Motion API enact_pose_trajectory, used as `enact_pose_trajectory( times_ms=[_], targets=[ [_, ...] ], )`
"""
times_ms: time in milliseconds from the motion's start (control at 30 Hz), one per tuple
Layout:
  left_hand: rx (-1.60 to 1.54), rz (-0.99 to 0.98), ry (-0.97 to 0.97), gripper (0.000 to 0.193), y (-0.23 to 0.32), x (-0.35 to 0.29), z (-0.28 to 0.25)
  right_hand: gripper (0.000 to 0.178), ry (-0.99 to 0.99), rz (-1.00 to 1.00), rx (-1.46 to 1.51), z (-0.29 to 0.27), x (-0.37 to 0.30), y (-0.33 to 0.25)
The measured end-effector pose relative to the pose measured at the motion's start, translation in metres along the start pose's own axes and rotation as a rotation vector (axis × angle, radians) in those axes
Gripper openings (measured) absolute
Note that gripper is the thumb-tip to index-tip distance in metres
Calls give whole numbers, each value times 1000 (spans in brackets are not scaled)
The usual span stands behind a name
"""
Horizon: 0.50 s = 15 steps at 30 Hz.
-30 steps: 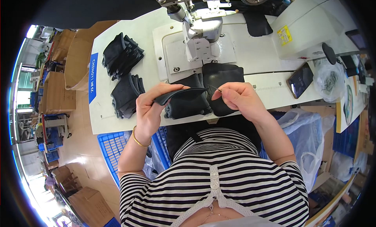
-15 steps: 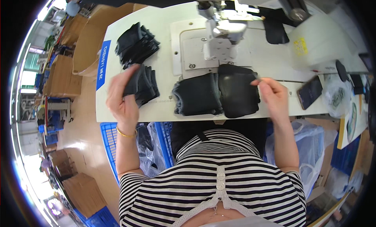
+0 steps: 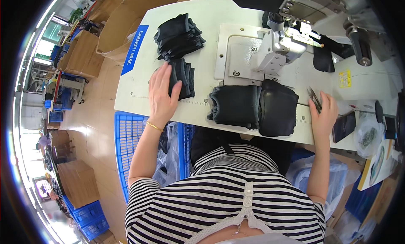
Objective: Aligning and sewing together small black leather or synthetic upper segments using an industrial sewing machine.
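My left hand (image 3: 161, 94) lies with fingers stretched and thumb apart against the left side of a small stack of black fabric pieces (image 3: 184, 79). Behind that stack is a larger, fanned pile of black fabric pieces (image 3: 177, 35). In my right hand (image 3: 325, 115) is a pair of thread snips (image 3: 313, 97), blades pointing away from me. Nearer the middle, another black fabric stack (image 3: 236, 105) sits by the table's front edge. Touching its right side is a smooth dark stack (image 3: 278, 108), apart from my right hand.
A sewing machine head (image 3: 282, 48) rises over the white table (image 3: 202, 117). A phone (image 3: 344, 127) and a clear plastic bag (image 3: 368, 136) lie at the right. Below the front edge stand a blue basket (image 3: 130, 136) and a translucent bag (image 3: 310, 176). A cardboard box (image 3: 114, 37) is far left.
My right hand has moved right, off the smooth dark stack, and the snips now show clearly. My left hand still touches the small stack, its fingers now flatter. The whole view has shifted.
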<state>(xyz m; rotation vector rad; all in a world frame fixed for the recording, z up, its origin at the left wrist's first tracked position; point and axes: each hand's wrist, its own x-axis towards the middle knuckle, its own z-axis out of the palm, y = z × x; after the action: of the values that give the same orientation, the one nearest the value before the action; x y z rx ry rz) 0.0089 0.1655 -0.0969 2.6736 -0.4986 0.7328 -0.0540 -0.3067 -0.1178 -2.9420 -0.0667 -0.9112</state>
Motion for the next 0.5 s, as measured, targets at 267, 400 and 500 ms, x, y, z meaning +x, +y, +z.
enact_pose_trajectory(
  times_ms=[267,400,500],
  targets=[
    [-233,-453,-107,60,-59,4,11,52,-181,45,561,-11,1,-68],
    [-211,-452,-83,49,-56,17,8,52,-255,37,584,-4,3,-62],
    [-209,-318,23,32,-55,22,6,50,-180,8,559,-5,5,-68]
  ],
)
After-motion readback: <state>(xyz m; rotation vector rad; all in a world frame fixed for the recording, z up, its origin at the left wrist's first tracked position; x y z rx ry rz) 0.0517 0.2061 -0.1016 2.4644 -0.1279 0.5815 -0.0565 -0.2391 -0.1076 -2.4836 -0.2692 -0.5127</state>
